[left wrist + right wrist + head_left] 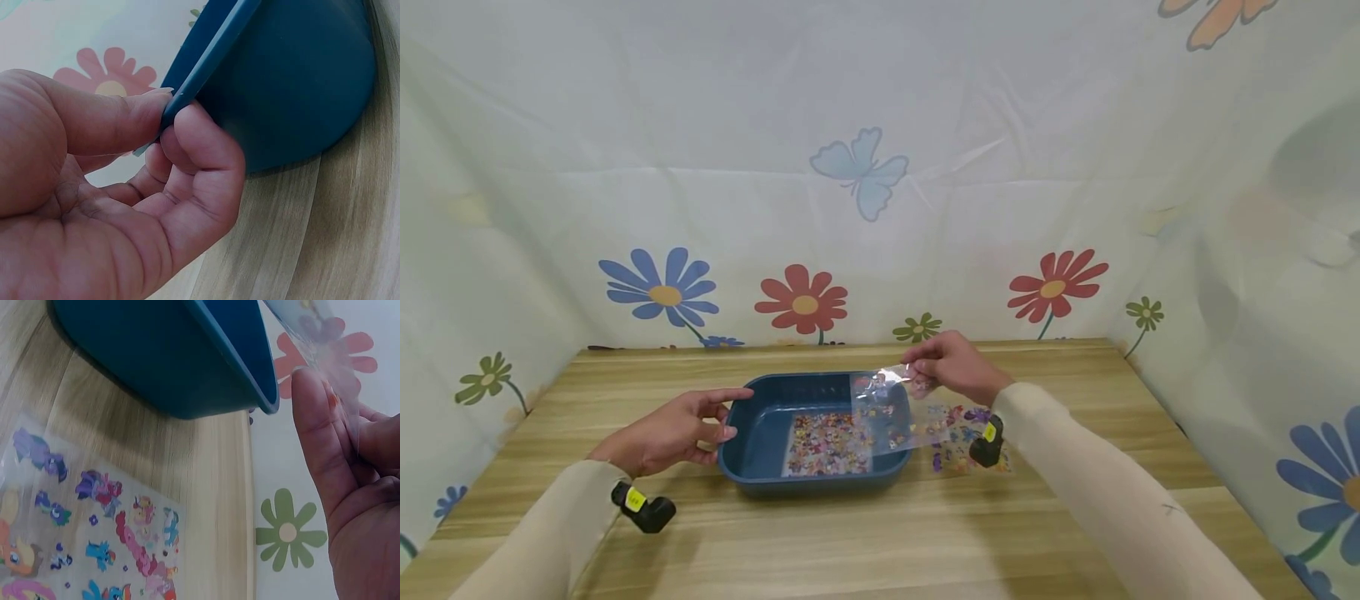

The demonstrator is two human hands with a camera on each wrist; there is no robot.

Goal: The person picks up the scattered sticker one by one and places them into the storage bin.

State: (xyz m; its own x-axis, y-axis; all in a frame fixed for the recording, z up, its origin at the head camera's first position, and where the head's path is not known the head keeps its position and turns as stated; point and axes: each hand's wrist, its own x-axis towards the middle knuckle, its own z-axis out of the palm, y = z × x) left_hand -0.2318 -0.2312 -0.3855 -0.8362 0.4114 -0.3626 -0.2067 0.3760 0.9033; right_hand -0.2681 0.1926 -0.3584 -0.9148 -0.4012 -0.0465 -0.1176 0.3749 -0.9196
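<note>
A dark blue plastic basin [820, 482] stands on the wooden table. My left hand [673, 429] pinches its left rim between thumb and curled fingers, seen close up in the left wrist view. Over the basin's right side, my right hand [958, 367] pinches the upper edge of a clear sticker sheet [880, 417] with small colourful figures. Inside the basin lies another sheet [823, 442] densely covered in small stickers; the held sheet overlaps its right part in the head view. On the table to the right lies a clear sheet of pony stickers [94, 519], partly behind my right wrist in the head view.
The wooden table [850, 550] reaches back to a pale curtain [737, 217] printed with flowers and a butterfly, which also hangs at both sides. A small black camera sits on each wrist, the left one [647, 510] near the table's front.
</note>
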